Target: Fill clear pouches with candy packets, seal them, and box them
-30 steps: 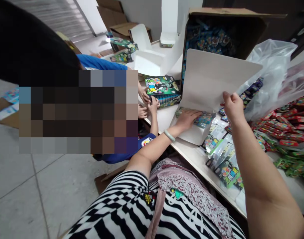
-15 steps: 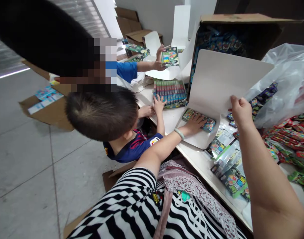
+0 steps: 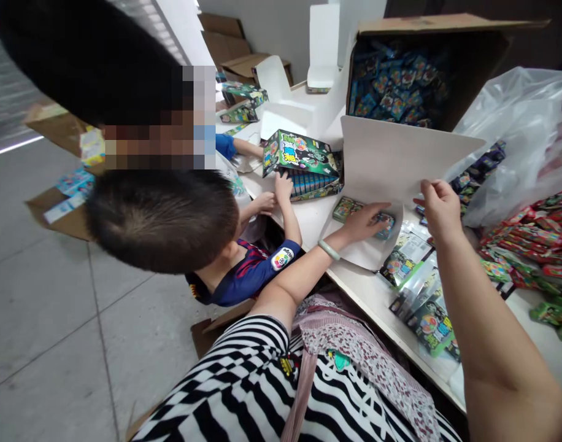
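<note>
My left hand [image 3: 361, 223], with a pale bangle at the wrist, is cupped over a row of small printed boxes [image 3: 346, 207], its fingers bent around them. The row lies on the white inner side of an unfolded card box [image 3: 400, 156], whose large panel stands raised behind it. At the right edge of that panel, my right hand [image 3: 442, 209] pinches the card between thumb and fingers. Just left of the row, a display box [image 3: 304, 153] filled with small packs has its printed lid partly lowered; a co-worker's hand and another person's hands are beside it.
A large carton [image 3: 488, 73] of blue packets stands behind the panel. To the right are a clear plastic bag [image 3: 524, 123] and piles of red packets [image 3: 529, 239]. Flat printed boxes [image 3: 432, 325] lie along the table's front edge. Two people stand close at my left.
My left hand has gone from lying spread on the small boxes to curling over them. The raised panel tilts lower. The display box's lid has come down over its packs.
</note>
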`<state>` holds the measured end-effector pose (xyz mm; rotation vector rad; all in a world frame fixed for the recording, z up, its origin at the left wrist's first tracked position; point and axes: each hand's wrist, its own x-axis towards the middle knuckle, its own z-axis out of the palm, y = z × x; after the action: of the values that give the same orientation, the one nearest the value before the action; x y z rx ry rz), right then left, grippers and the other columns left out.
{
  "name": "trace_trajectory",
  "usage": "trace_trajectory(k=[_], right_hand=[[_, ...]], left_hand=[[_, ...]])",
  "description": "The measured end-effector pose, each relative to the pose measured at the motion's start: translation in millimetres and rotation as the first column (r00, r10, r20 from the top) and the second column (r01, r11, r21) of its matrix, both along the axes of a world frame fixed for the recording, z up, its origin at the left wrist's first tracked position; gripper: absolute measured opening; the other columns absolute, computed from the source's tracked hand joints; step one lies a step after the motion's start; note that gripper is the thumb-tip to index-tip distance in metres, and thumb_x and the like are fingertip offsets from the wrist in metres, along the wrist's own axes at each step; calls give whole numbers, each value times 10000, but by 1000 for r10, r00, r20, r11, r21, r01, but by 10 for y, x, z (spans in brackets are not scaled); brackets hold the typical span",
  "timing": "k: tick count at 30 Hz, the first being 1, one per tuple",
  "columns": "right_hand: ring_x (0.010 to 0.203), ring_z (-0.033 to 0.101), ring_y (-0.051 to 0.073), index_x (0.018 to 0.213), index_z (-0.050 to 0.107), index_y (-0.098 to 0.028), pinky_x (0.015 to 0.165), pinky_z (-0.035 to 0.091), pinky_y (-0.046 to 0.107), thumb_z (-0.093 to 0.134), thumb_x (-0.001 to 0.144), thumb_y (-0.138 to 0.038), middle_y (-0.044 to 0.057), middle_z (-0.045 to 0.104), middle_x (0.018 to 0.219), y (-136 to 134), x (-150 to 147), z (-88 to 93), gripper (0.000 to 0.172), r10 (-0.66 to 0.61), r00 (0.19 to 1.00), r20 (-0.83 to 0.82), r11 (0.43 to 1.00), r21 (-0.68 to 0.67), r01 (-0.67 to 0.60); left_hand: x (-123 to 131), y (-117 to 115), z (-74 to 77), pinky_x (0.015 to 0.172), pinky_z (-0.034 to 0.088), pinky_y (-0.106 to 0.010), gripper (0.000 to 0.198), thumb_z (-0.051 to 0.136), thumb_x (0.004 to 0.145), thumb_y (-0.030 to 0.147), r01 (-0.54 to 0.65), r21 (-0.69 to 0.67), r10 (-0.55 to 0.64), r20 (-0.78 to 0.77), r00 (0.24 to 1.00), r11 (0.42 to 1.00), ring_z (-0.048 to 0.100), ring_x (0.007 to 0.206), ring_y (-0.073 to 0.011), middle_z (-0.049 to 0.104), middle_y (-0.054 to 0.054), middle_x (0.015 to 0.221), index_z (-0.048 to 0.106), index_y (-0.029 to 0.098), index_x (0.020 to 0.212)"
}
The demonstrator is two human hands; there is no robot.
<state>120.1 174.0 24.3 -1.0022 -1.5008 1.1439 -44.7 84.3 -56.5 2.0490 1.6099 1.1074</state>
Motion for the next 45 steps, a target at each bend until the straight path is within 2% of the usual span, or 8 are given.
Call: trace_trajectory(k=[7, 14, 19, 24, 29, 33, 38, 45], right_hand=[[968, 648, 186, 1059, 610, -221, 691, 544, 299, 672, 757, -408, 116, 673, 1166, -147, 224, -234, 360, -63, 998, -6, 998, 0, 63], [889, 694, 191, 951, 678, -225, 688, 544, 306, 676, 763, -523, 68, 732, 996, -456, 756, -604, 351, 54, 995, 89, 992, -122, -43], [885, 695, 205, 980, 665, -212, 732, 544, 352, 691, 707, -599, 76, 735, 971, -391, 799, -849, 475, 66, 992, 108, 981, -187, -45], [1093, 647, 247, 1068, 625, -194, 1020, 474, 429, 749, 643, -509, 134, 696, 1178, 9, 344, -831, 543, 8, 995, 103, 994, -105, 3], [1016, 629, 251, 846, 631, -213, 965, 479, 389, 720, 694, -542, 54, 711, 955, 343, -88, -730, 373, 50, 990, 134, 994, -106, -36], [822, 592, 233, 647, 548, -227, 793, 483, 355, 591, 743, -718, -2, 571, 652, 411, -196, -801, 502, 82, 984, 158, 989, -131, -61], [764, 557, 219, 684, 511, -232, 718, 464, 345, 472, 729, -826, 6, 539, 647, 313, -305, -961, 597, 37, 989, 141, 984, -179, -11], [961, 606, 245, 745, 567, -231, 891, 495, 368, 462, 740, -845, 39, 648, 816, 104, -480, -915, 623, 42, 998, 40, 991, -125, -37]], left_hand=[[-56, 389, 487, 1162, 412, -379, 468, 582, 980, 367, -182, 321, 112, 224, 968, 929, 484, 1388, -230, 530, -131, 1445, 482, 201, 1406], [-248, 1093, 190, 1082, 472, -458, 570, 686, 882, 556, -215, 92, 161, 405, 900, 972, 631, 1182, -280, 636, -129, 1204, 592, 193, 1310], [-348, 873, 102, 1012, 492, -364, 490, 674, 878, 581, -346, 158, 241, 460, 855, 925, 640, 1060, -204, 639, -86, 1141, 609, 214, 1196], [-644, 675, 167, 1019, 434, -313, 371, 784, 832, 386, -665, 81, 565, 457, 687, 743, 574, 1106, -202, 599, -80, 1103, 577, 173, 1055], [-840, 713, 88, 831, 441, -284, 275, 639, 939, 358, -547, -210, 581, 409, 703, 810, 541, 799, -164, 548, 7, 735, 551, 172, 755], [-916, 777, 13, 760, 420, -274, 315, 545, 983, 372, -490, -252, 550, 433, 714, 835, 504, 741, -153, 561, 5, 715, 581, 174, 740], [-1023, 850, -27, 741, 402, -248, 280, 583, 935, 318, -504, -277, 575, 435, 693, 818, 492, 737, -143, 564, 13, 686, 596, 161, 703], [-1139, 743, 5, 749, 421, -235, 228, 598, 906, 296, -527, -255, 578, 489, 653, 811, 500, 746, -131, 571, 17, 704, 612, 156, 727]])
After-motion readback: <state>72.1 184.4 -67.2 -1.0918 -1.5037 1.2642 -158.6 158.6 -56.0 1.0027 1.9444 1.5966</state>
